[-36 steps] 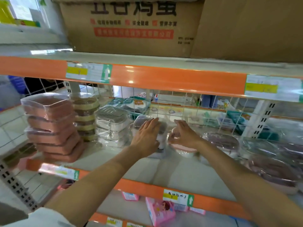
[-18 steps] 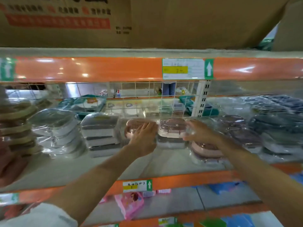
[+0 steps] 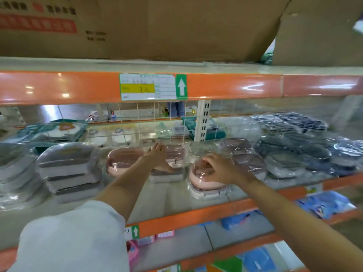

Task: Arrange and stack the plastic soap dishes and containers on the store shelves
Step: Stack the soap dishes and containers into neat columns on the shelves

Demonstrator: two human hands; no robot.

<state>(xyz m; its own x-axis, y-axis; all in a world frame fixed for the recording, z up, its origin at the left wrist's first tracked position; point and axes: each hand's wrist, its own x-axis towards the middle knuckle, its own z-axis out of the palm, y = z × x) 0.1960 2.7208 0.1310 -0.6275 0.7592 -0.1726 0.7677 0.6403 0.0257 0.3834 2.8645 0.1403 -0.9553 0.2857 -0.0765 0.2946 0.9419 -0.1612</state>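
Grey stack (image 3: 68, 169): at 9 o'clock on my shelf (image 3: 176, 199), wrapped, squared up, untouched.
Left hand (image 3: 157, 156): fingers straight, flat against the pink dish (image 3: 174, 156) atop the middle pile; half a second ago it cupped the lone pink dish (image 3: 123, 160) further left.
Right hand (image 3: 218, 169): has dropped toward 3 o'clock; fingers curled over the pink lidded dish (image 3: 204, 177) on its clear base.
Change: both hands shifted rightward, so I judge the middle pile settled and this pair next.

Shop: orange shelves (image 3: 225, 86), price label (image 3: 147, 86), wrapped stock.
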